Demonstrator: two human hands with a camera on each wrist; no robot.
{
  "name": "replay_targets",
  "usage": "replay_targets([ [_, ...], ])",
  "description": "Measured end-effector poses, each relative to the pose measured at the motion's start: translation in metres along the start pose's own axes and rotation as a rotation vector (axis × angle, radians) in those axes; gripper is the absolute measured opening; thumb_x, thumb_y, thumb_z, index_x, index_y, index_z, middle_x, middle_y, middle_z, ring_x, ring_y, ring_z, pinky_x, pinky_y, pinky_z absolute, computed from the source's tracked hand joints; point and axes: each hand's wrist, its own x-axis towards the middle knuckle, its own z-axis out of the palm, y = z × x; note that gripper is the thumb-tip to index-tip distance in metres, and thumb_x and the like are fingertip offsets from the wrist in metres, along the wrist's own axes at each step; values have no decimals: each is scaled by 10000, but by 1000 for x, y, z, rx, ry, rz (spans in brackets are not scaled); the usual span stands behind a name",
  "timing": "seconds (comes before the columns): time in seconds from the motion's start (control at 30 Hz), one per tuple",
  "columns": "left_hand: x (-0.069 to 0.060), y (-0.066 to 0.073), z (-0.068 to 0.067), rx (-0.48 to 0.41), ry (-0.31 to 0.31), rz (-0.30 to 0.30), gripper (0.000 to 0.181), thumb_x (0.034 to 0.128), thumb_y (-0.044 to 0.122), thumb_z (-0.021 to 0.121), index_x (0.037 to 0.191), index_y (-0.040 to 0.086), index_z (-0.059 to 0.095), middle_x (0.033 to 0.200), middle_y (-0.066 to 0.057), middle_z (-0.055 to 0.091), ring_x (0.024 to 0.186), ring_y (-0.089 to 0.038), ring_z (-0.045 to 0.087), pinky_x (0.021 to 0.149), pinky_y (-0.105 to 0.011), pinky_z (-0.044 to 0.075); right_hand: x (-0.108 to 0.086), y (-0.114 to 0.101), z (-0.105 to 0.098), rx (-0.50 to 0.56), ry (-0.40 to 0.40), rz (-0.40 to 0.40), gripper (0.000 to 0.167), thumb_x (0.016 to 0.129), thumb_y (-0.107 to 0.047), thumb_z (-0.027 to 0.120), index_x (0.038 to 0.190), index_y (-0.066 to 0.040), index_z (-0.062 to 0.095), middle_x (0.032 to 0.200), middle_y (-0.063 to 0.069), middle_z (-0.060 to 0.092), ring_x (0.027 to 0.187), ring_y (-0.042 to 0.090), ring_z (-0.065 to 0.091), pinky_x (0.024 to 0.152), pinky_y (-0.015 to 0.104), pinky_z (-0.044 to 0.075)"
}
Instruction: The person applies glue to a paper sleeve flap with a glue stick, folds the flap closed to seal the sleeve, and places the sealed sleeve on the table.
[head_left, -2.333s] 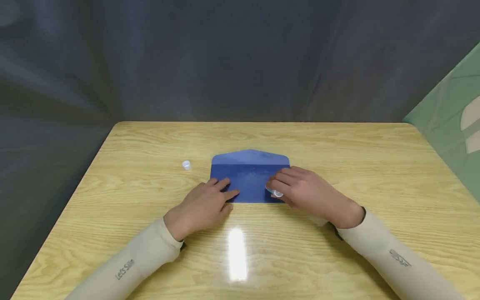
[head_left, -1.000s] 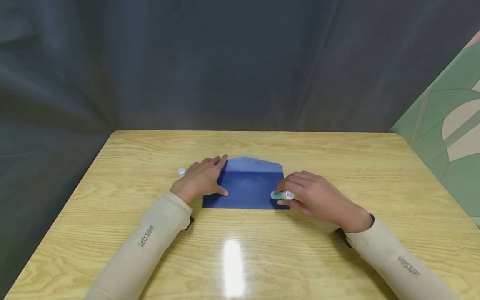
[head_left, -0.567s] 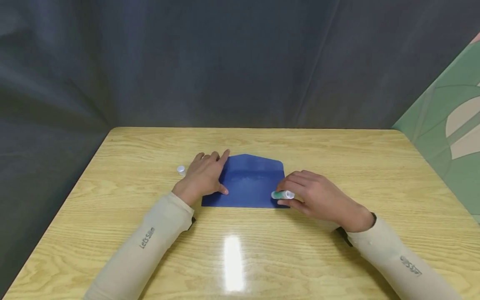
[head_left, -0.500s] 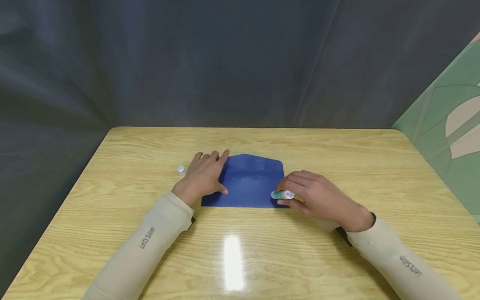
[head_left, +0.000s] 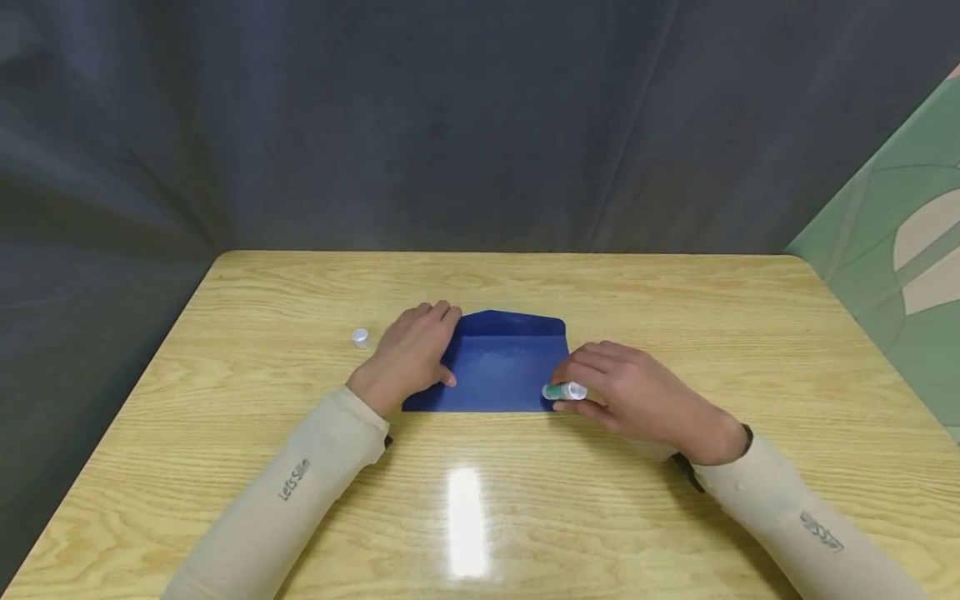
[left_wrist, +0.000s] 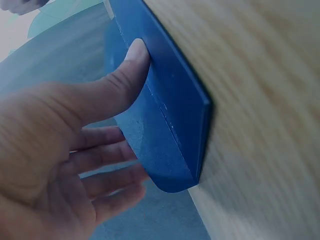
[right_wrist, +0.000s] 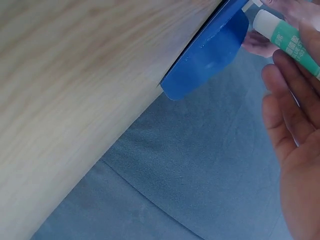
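A blue envelope [head_left: 502, 379] lies on the table, its pointed flap [head_left: 517, 323] on the far side and tilted up. My left hand [head_left: 408, 354] is at the envelope's left end. In the left wrist view the thumb [left_wrist: 137, 52] rests on the envelope's face, while the loosely bent fingers [left_wrist: 112, 155] reach behind the flap. Between thumb and fingers my right hand [head_left: 630, 387] holds a glue stick [head_left: 564, 391] over the envelope's right end. The right wrist view shows its green label and white end; my palm side faces that camera.
A small white cap [head_left: 361, 337] stands on the wooden table [head_left: 300, 292], left of the left hand. A dark curtain [head_left: 450, 125] hangs behind the table, and a green patterned surface [head_left: 915, 292] is at the right.
My left hand moved from the envelope's lower left up to the flap's left end, and the flap has begun tilting up. The right hand still holds the glue stick, having shifted slightly.
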Motion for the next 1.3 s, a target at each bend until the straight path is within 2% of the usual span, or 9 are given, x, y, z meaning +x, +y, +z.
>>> replay_targets([
  [0.1,0,0,1,-25,-2,28,764,717,366,883,1316,55,525,1203,-98,614,1041,-281,610,911,-395,534,0,0,0,-3,-5,10,261,817,-272,820,1012,-155,692,951,-78,711,877,77,654,781,295,559],
  [0.2,1,0,2,-33,-26,50,720,732,329,880,1313,63,548,1180,-98,638,1030,-273,631,872,-383,553,-1,-1,1,-4,-3,11,266,804,-273,830,1000,-158,692,944,-80,710,874,72,651,772,290,555],
  [0.33,1,0,2,-23,-51,76,648,757,300,870,1300,72,600,1158,-100,670,1021,-260,657,879,-380,559,-2,-1,3,-1,2,10,286,776,-262,849,994,-161,694,940,-81,710,864,69,647,762,294,551],
  [0.53,1,0,1,-53,-85,63,558,773,305,854,1240,66,664,1149,-88,717,1031,-238,677,930,-382,546,-2,-2,4,2,-1,22,279,791,-288,839,994,-162,695,939,-87,708,858,60,640,760,288,548],
  [0.73,-1,-2,0,-44,-120,91,453,813,311,819,1168,58,696,1042,-73,738,902,-203,676,872,-358,547,-2,-2,5,8,6,14,283,779,-275,846,989,-159,695,926,-97,702,835,63,633,751,281,536],
  [0.8,-2,-2,0,-43,-134,102,454,838,308,798,1196,49,695,1081,-82,737,955,-216,685,910,-363,544,-2,-2,5,9,10,10,297,764,-265,855,989,-157,695,926,-96,702,830,65,633,750,279,535],
  [0.9,-5,-1,-2,-53,-180,113,526,877,311,761,1307,32,645,1243,-117,698,1134,-259,662,1017,-388,511,-2,-3,4,11,23,-3,308,750,-254,865,985,-151,694,920,-91,700,816,72,632,738,278,532],
  [1.07,-17,-6,-8,-32,-295,73,652,911,342,720,1453,57,497,1480,-133,519,1215,-314,595,1071,-411,466,4,-7,6,11,13,-13,288,777,-268,847,992,-160,689,920,-99,686,810,66,616,733,257,518],
  [1.3,-19,1,-11,32,-328,75,666,973,400,620,1517,91,392,1573,-138,383,1357,-345,478,1096,-448,440,3,-8,1,3,-10,17,280,786,-274,840,998,-163,694,921,-97,687,820,71,622,744,274,525],
])
